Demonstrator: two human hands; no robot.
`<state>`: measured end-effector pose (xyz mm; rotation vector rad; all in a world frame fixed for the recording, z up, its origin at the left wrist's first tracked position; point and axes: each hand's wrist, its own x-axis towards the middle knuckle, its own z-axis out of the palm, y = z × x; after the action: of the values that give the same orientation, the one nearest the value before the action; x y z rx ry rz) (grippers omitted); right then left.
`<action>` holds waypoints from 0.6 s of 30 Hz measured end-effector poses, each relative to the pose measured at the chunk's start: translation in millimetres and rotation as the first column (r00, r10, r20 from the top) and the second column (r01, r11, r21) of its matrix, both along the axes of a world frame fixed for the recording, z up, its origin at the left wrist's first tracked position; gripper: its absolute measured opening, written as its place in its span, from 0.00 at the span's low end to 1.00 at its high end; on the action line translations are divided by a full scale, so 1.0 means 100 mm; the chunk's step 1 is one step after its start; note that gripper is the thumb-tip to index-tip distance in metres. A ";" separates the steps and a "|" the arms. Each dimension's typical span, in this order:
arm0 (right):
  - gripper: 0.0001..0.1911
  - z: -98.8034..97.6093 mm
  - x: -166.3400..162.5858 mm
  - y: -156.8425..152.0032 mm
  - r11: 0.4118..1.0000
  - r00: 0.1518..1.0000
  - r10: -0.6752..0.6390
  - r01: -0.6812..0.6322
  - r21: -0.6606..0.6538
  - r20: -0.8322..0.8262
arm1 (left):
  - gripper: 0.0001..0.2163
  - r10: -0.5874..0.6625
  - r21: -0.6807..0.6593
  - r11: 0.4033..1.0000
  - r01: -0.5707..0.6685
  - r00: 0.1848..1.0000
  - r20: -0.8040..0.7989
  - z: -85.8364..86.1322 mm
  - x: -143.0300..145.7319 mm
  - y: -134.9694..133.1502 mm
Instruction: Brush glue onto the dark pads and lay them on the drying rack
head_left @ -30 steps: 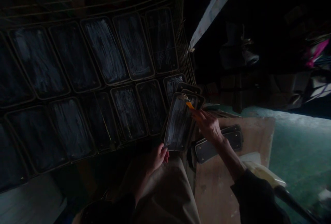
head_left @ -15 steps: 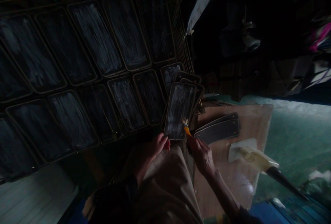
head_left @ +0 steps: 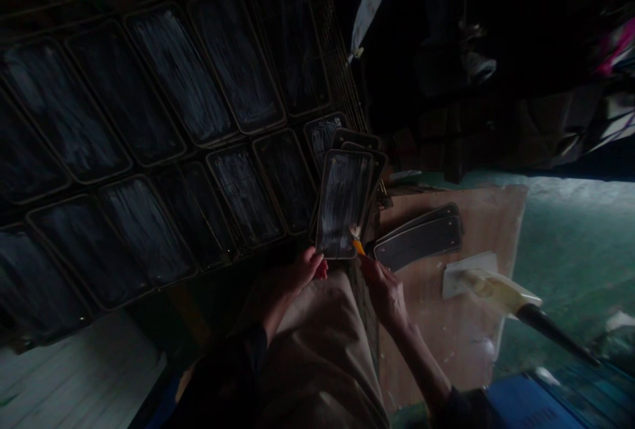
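Note:
A dark rectangular panel [head_left: 344, 194] with rounded corners lies tilted before me, its face streaked with a whitish coating. My left hand [head_left: 308, 269] pinches its lower left corner, thumb on top. In my right hand [head_left: 384, 287] is a brush [head_left: 357, 242] with an orange handle, its bristles against the lower right part of the panel. Beneath and behind this panel, more dark panels [head_left: 360, 139] are stacked. Just right of my right hand, two bare dark panels [head_left: 419, 240] overlap on a wooden board [head_left: 411, 356].
A wire rack [head_left: 342, 78] on the left carries rows of streaked panels [head_left: 181, 72]. On the board's right side sits a pale container with a black handle [head_left: 501, 290], over a white sheet. A pale strip [head_left: 374, 2] hangs above. Blue plastic [head_left: 526, 406] lies at bottom right.
The view has shifted slightly. The brush stays near the panel's lower right, and my left hand keeps its hold on the corner.

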<state>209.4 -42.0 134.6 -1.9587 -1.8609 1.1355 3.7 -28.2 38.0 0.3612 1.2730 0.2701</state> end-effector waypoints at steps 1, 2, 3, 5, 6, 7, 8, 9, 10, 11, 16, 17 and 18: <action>0.13 0.00 -0.04 -0.03 1.000 1.000 0.009 -0.009 -0.023 -0.025 | 0.16 -0.002 -0.005 1.000 0.002 1.000 0.008 -0.02 0.00 -0.01; 0.13 0.01 -0.10 -0.07 0.999 0.998 0.010 -0.013 -0.053 -0.057 | 0.17 0.000 -0.009 1.000 0.000 1.000 0.017 -0.04 -0.01 -0.01; 0.13 0.04 -0.15 -0.10 0.996 0.996 -0.001 -0.007 -0.085 -0.091 | 0.18 0.008 -0.010 1.000 -0.008 1.000 0.024 -0.05 -0.01 -0.01; 0.13 0.10 -0.25 -0.17 0.990 0.985 -0.064 0.042 -0.137 -0.160 | 0.20 0.022 -0.006 1.000 -0.022 0.999 0.037 -0.05 -0.02 -0.01; 0.13 0.13 -0.28 -0.19 0.984 0.976 -0.108 0.078 -0.158 -0.188 | 0.20 0.024 -0.002 1.000 -0.024 0.999 0.044 -0.05 -0.02 0.00; 0.13 0.15 -0.31 -0.19 0.977 0.965 -0.157 0.120 -0.178 -0.212 | 0.20 0.026 0.005 1.000 -0.026 0.999 0.047 -0.03 -0.02 0.00; 0.13 0.15 -0.33 -0.19 0.966 0.950 -0.208 0.162 -0.200 -0.235 | 0.20 0.023 0.011 1.000 -0.024 0.998 0.051 -0.02 -0.02 0.01; 0.13 0.14 -0.33 -0.17 0.954 0.933 -0.254 0.197 -0.227 -0.256 | 0.19 0.019 0.018 1.000 -0.020 0.999 0.048 0.00 -0.01 0.02; 0.13 0.11 -0.32 -0.14 0.939 0.915 -0.296 0.227 -0.257 -0.273 | 0.18 0.012 0.023 1.000 -0.013 0.999 0.041 0.01 -0.01 0.03; 0.14 0.07 -0.29 -0.11 0.925 0.898 -0.336 0.256 -0.281 -0.285 | 0.16 0.004 0.025 1.000 -0.005 1.000 0.027 0.02 -0.01 0.03; 0.15 -0.12 -0.04 -0.01 0.881 0.860 -0.462 0.417 -0.222 -0.217 | 0.11 -0.030 0.011 0.999 0.030 0.999 0.022 0.06 -0.02 0.06; 0.15 -0.12 0.00 -0.02 0.883 0.867 -0.463 0.430 -0.189 -0.186 | 0.10 -0.035 0.017 0.999 0.034 0.999 0.028 0.06 -0.03 0.06; 0.14 -0.11 0.03 -0.04 0.885 0.876 -0.459 0.436 -0.161 -0.150 | 0.10 -0.041 0.022 0.999 0.041 0.999 0.022 0.07 -0.03 0.06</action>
<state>212.6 -46.3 123.2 -2.1132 -1.1772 1.2470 0.7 -22.3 45.2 0.4016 1.2396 0.2528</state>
